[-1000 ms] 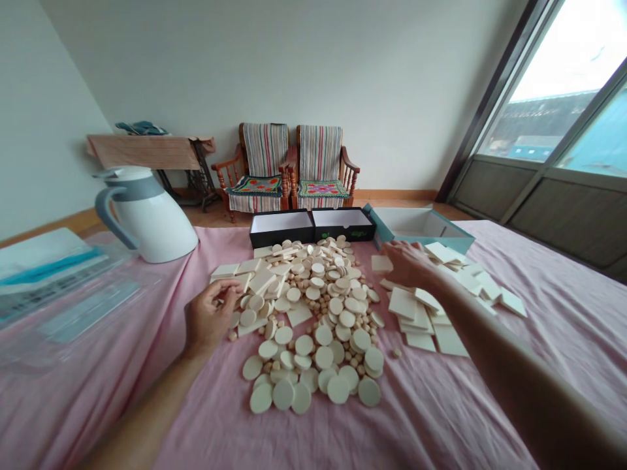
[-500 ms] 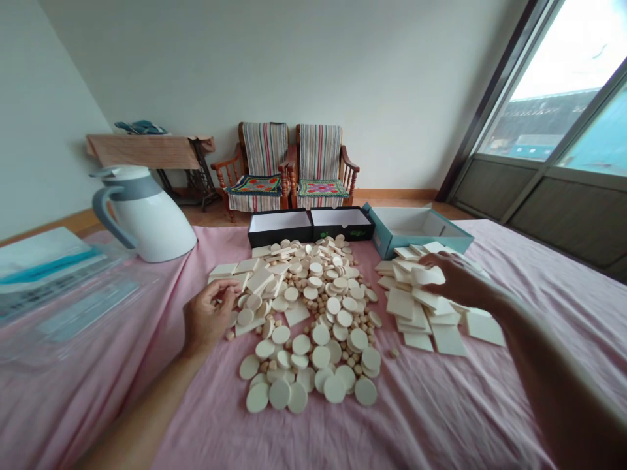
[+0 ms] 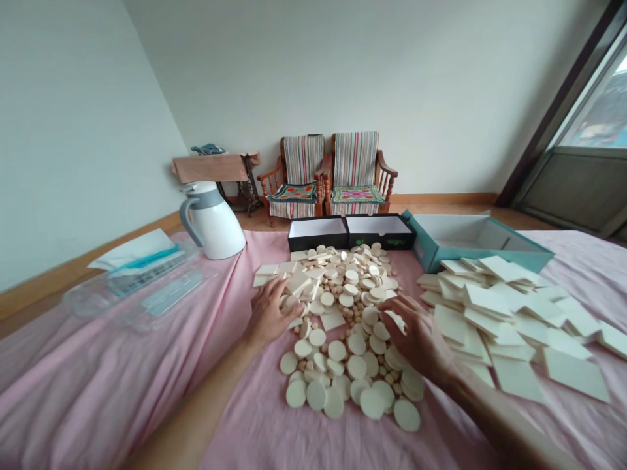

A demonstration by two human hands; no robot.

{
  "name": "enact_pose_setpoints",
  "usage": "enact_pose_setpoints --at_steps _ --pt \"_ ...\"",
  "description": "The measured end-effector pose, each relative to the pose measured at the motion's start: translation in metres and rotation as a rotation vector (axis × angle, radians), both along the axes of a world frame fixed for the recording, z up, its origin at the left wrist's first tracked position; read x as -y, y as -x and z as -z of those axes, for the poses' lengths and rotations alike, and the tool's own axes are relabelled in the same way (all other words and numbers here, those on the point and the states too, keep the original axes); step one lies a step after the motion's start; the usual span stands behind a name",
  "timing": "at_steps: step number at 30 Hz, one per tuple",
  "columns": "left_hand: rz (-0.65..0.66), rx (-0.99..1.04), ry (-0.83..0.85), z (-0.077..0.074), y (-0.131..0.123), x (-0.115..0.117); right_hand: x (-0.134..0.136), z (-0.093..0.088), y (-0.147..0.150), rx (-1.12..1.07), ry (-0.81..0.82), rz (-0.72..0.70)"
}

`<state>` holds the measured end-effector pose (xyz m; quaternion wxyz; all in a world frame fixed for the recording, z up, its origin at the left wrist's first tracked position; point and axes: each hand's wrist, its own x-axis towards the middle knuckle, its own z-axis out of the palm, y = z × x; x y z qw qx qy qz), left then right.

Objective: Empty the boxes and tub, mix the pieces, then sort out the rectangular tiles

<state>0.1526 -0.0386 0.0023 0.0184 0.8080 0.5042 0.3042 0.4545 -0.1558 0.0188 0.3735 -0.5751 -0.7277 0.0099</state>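
Observation:
A heap of round wooden discs (image 3: 356, 365) mixed with small wooden beads or cubes and some square pieces lies on the pink cloth (image 3: 235, 418). My left hand (image 3: 271, 313) rests at the heap's left side, fingers stretched and thumb apart, over square tiles (image 3: 267, 269) and discs. At the right side of the heap, my right hand (image 3: 418, 336) reaches over discs with its fingers spread and slightly curved. A pale disc shows between its thumb and fingers, apparently lying in the heap. To the right is a separate pile of square wooden tiles (image 3: 519, 375).
Behind the heap stand two black boxes (image 3: 317, 243) with white insides and a teal box (image 3: 434, 256). On the left are a white and grey thermos jug (image 3: 218, 225) and clear plastic packaging (image 3: 166, 297). Two wooden armchairs (image 3: 355, 160) stand by the wall.
My right hand has moved left from the square tile pile to the discs. The left hand's fingers have gone from pinched to spread. My view has turned left.

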Motion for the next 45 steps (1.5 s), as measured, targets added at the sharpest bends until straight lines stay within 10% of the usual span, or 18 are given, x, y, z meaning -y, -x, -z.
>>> enact_pose_setpoints --at_steps 13,19,25,39,45 --pt "0.357 -0.007 0.202 -0.034 -0.011 0.013 0.006 0.008 -0.006 -0.002 -0.080 -0.050" --pt "0.059 -0.067 0.284 -0.053 0.012 -0.066 0.009 0.006 -0.008 -0.032 -0.070 -0.063" --pt "0.056 -0.205 0.505 -0.056 0.039 -0.119 0.008 0.008 -0.011 -0.021 -0.017 -0.058" --pt "0.287 0.034 0.638 -0.056 0.028 -0.081 0.008 0.006 -0.011 -0.007 0.113 -0.075" --pt "0.243 0.240 0.656 -0.067 0.009 -0.101 0.007 0.005 -0.011 -0.013 0.106 -0.077"
